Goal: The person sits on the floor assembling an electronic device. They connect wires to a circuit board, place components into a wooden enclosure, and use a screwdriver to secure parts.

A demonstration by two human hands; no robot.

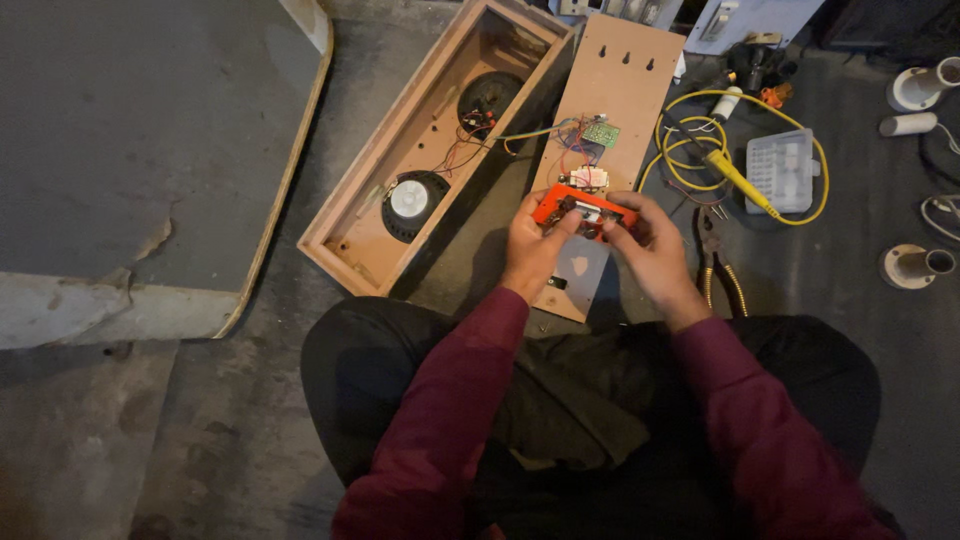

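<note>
I hold a small orange panel point(560, 203) with knobs and a display between both hands, above a wooden back board point(612, 90). My left hand point(530, 245) grips its left end, thumb on the front. My right hand point(650, 245) grips its right end, fingers curled over the face. Thin coloured wires run from the panel to a small green circuit board point(601, 133) lying on the board. An open wooden speaker box point(440, 150) with two round speakers point(412, 200) lies to the left.
Pliers point(722, 275) lie on the floor right of my hand. A yellow cable point(800, 125) loops around a clear plastic parts case point(783, 170) and a yellow-handled tool point(738, 180). White pipe pieces point(915, 265) stand at the right. A flat board point(150, 150) lies left.
</note>
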